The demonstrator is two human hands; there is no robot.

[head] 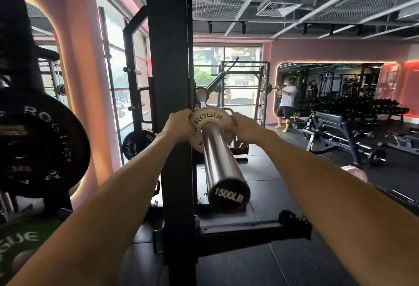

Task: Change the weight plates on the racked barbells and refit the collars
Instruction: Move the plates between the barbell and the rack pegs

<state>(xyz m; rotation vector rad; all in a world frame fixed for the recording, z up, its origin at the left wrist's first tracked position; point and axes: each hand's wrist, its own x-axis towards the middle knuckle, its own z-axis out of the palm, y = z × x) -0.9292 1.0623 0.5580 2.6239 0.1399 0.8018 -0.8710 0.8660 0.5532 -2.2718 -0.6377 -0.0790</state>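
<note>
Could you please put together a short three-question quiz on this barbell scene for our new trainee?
1. True or false: a collar is already fitted outboard of the small white plate on the barbell sleeve.
2. What grips the plate? A) left hand only B) both hands C) neither hand
3. What is printed on the sleeve's end cap?

Key:
1. False; the sleeve is bare.
2. B; the left hand and right hand grip opposite edges.
3. 1500LB.

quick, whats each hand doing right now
Left hand: gripping the left edge of the small white plate on the barbell sleeve.
Right hand: gripping the plate's right edge.
</note>
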